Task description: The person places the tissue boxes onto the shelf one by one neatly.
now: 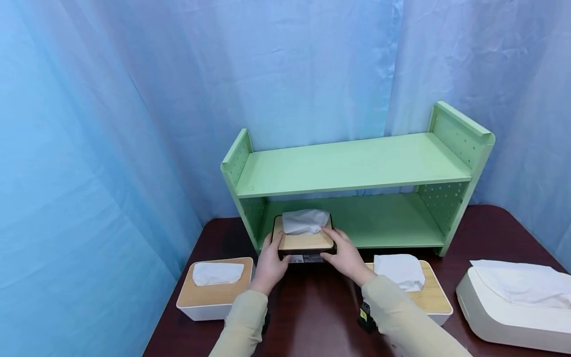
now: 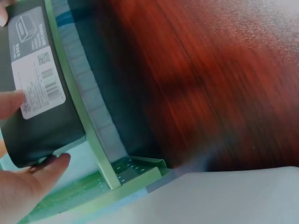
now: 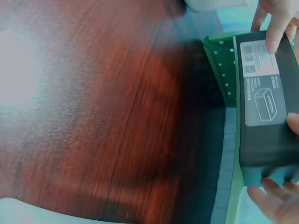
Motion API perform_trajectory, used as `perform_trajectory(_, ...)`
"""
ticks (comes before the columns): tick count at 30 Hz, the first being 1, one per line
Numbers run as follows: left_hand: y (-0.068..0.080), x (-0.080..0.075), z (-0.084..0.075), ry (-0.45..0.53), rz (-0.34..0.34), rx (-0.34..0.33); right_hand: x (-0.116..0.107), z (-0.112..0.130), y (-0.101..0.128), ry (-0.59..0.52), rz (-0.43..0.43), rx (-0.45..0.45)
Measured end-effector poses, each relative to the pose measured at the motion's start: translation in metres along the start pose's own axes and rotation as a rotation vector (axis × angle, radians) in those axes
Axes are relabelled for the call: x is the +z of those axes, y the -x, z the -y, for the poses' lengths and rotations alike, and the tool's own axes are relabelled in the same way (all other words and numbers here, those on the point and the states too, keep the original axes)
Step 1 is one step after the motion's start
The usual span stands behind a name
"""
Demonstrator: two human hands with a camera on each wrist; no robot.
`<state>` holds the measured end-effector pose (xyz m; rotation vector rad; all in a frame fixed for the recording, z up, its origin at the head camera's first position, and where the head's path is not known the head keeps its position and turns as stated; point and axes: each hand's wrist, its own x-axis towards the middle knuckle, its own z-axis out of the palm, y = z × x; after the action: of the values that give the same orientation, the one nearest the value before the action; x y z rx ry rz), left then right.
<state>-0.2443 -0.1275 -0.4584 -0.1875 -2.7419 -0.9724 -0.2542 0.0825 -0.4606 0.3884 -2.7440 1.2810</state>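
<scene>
Both hands grip a black tissue box with a light wood lid (image 1: 305, 242), a white tissue (image 1: 305, 221) standing out of its top. My left hand (image 1: 271, 263) holds its left end, thumb on the front side; my right hand (image 1: 344, 255) holds the right end the same way. The box overlaps the front left of the lower level of a green two-tier rack (image 1: 374, 218) in the head view. On its black side (image 2: 46, 130) is a grey and white label (image 2: 39, 70), near both thumbs in the wrist views. The right wrist view shows fingers beneath the box's end.
A white tissue box with wood lid (image 1: 202, 293) stands left of the left forearm. A similar box (image 1: 434, 297) is partly behind the right forearm. A larger white tissue box (image 1: 504, 322) stands far right on the dark red table (image 1: 308, 317). Blue curtains (image 1: 312, 74) hang behind.
</scene>
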Motion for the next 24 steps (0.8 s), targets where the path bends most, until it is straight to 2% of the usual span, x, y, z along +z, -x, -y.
perform_trajectory(3, 0.005, 0.000, -0.001, -0.022, -0.015, 0.035, 0.000, 0.001, 0.006, 0.059, -0.020, -0.027)
perform_trajectory(7, 0.018, -0.001, -0.003, -0.072, -0.045, 0.090, -0.003, 0.002, 0.023, 0.147, -0.055, -0.092)
perform_trajectory(11, 0.036, 0.001, -0.006, -0.163, -0.065, 0.173, -0.003, 0.002, 0.043, 0.298, -0.116, -0.257)
perform_trajectory(14, 0.049, 0.005, -0.005, -0.247, -0.039, 0.214, 0.000, -0.002, 0.055, 0.439, -0.136, -0.370)
perform_trajectory(19, 0.062, 0.013, 0.000, -0.385, 0.067, 0.190, 0.008, -0.007, 0.068, 0.596, -0.096, -0.431)
perform_trajectory(22, 0.063, 0.016, 0.003, -0.428, 0.096, 0.170, 0.011, -0.009, 0.072, 0.638, -0.089, -0.424)
perform_trajectory(24, 0.064, 0.016, 0.003, -0.439, 0.092, 0.168, 0.013, -0.008, 0.073, 0.644, -0.089, -0.408)
